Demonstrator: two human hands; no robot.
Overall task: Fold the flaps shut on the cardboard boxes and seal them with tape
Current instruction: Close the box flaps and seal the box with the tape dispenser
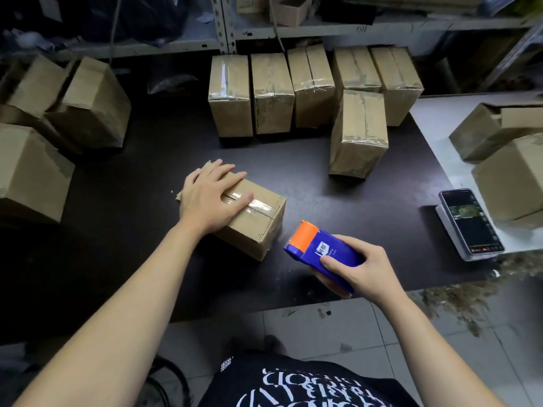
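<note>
Sealing step in hand: small brown cardboard box [255,221] on the dark matte table [308,177], clear tape along its top seam.
Left hand [211,198] lies flat, fingers straight, pressing the box top. Right hand [363,267], just right of the box, grasps a blue-and-orange plastic tape dispenser [318,248]. Flap edges protrude at the box's left end, so the next move likely calls for turning it and taping that end. Behind the box stand 6 taped brown cartons [271,92]; left of it, open cartons [91,107]; far right, a black phone [467,221].
</note>
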